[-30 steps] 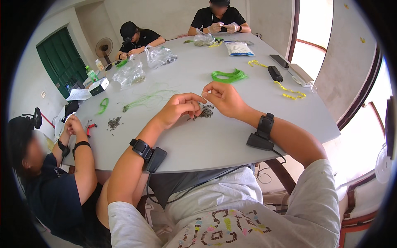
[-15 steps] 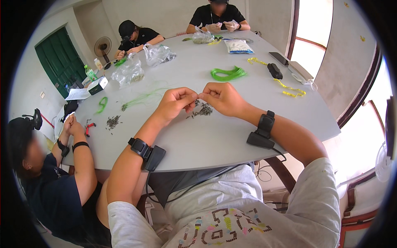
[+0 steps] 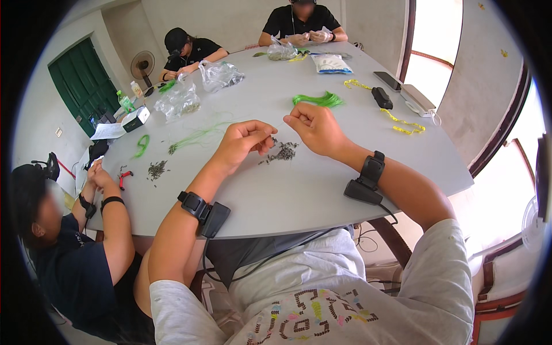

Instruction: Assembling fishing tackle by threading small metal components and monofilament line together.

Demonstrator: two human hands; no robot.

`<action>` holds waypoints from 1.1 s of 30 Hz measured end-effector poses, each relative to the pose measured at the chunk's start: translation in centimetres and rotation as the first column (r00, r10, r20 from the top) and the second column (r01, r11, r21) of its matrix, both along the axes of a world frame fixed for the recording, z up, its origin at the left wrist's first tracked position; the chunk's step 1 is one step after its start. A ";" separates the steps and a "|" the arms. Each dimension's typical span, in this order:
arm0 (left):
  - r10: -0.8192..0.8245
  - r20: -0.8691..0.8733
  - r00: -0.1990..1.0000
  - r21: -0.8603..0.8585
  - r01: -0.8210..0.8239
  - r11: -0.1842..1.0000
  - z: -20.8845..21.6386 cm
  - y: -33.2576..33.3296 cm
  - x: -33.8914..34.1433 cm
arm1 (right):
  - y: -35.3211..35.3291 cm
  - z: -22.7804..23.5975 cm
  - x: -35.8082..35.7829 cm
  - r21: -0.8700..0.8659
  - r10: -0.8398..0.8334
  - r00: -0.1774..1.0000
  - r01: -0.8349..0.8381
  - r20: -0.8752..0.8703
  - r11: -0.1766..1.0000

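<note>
Over the near part of the grey table, my left hand [image 3: 246, 142] is closed in a pinch; whatever lies between thumb and forefinger is too small to make out. My right hand [image 3: 315, 130] is a little way off to the right, thumb against bent fingers, also closed, its contents not visible. Beneath and between them lies a pile of small dark pieces [image 3: 284, 152]. Just beyond the right hand rests a bundle of bright green strands [image 3: 319, 99], partly covered by it. Loose green strands [image 3: 198, 137] spread out left of my left hand.
Another dark pile [image 3: 157, 169], red-handled pliers [image 3: 125, 179] and a green coil [image 3: 142, 146] lie to the left, near a seated person. Plastic bags [image 3: 178, 102] stand farther back. A yellow tape measure [image 3: 402, 125] and black phone [image 3: 387, 81] are at right. Two people sit across the grey table [image 3: 368, 184].
My hands, which were fingertip to fingertip, have parted. The right hand has moved slightly up and right, over part of the green bundle; the left has barely shifted.
</note>
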State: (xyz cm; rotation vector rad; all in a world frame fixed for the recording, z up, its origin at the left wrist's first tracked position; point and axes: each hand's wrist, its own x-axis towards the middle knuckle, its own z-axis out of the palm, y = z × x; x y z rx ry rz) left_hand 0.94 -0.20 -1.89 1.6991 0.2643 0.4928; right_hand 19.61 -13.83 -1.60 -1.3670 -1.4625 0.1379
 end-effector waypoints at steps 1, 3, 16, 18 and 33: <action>-0.007 -0.002 1.000 -0.036 0.007 0.999 0.1 -0.1 0.0 | -0.1 0.0 0.1 -0.023 0.001 1.000 -0.001 -0.011 1.000; -0.029 0.003 1.000 -0.051 0.029 0.998 0.2 -0.3 -0.1 | -0.3 0.2 0.1 -0.046 0.003 1.000 -0.004 -0.023 0.999; -0.103 0.014 0.995 -0.079 0.104 0.991 0.3 -0.2 -0.3 | -0.2 0.3 0.3 0.040 -0.063 0.998 0.062 0.012 0.997; -0.107 0.013 0.994 -0.084 0.108 0.991 0.3 -0.2 -0.4 | -0.2 0.4 0.3 0.042 -0.057 0.998 0.057 0.015 0.997; -0.181 -0.016 0.983 -0.229 0.173 0.958 0.5 -0.1 -0.4 | -0.3 0.0 -0.2 0.000 0.002 1.000 -0.002 -0.014 1.000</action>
